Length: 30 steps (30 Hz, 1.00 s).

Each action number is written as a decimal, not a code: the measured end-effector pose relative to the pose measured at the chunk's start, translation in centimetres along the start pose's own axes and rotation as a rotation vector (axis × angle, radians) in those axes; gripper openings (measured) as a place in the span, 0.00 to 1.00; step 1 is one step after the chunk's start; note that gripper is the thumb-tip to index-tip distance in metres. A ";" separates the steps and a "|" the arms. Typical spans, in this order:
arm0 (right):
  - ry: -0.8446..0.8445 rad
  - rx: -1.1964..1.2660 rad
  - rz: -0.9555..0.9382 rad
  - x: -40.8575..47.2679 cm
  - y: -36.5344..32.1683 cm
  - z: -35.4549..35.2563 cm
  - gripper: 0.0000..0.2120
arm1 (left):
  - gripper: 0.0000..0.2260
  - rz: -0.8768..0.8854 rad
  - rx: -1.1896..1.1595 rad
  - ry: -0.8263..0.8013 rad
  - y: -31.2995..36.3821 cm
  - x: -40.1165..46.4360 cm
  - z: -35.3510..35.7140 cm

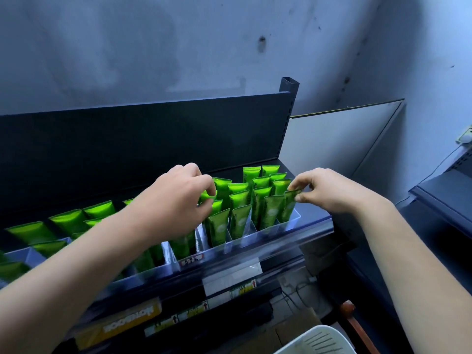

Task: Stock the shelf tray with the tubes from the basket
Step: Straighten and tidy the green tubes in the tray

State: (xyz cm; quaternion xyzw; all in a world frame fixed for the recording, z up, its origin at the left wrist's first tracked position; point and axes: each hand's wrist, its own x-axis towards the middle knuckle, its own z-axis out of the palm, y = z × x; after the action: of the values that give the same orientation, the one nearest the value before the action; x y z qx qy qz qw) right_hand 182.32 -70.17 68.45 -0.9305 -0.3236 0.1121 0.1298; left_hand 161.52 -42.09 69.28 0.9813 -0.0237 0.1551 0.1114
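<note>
A clear plastic shelf tray (270, 235) with dividers runs along the dark shelf and holds several upright green tubes (240, 200). My left hand (176, 200) reaches over the middle of the tray and pinches the top of one green tube (206, 195). My right hand (329, 191) pinches the crimped top of the front tube (290, 206) in the tray's rightmost slot. The white basket (316, 339) shows only its rim at the bottom edge; its contents are hidden.
A dark back panel (153, 139) rises behind the tray, with a post at its right end. Price labels (229, 279) hang on the shelf front. Lower shelves hold a yellow box (122, 320). Another dark shelf unit (444, 198) stands to the right.
</note>
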 end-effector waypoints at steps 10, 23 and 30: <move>0.133 -0.054 -0.197 -0.9 -4.7 0.4 0.17 | 0.05 -0.304 0.040 -0.054 -7.6 -7.0 -6.4; 0.000 0.022 -0.403 2.6 -13.9 2.8 0.10 | 0.08 -0.188 -0.068 -0.010 -3.7 -4.6 -3.0; -0.020 -0.110 -0.429 3.4 -16.7 4.6 0.07 | 0.08 -0.191 0.150 -0.284 -3.7 -1.7 -1.1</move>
State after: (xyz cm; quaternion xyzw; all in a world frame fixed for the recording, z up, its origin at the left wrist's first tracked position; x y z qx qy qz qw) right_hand 173.98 -54.65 68.97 -0.8448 -0.5211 0.0732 0.0968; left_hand 159.85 -38.22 69.01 0.9967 0.0657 0.0049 0.0479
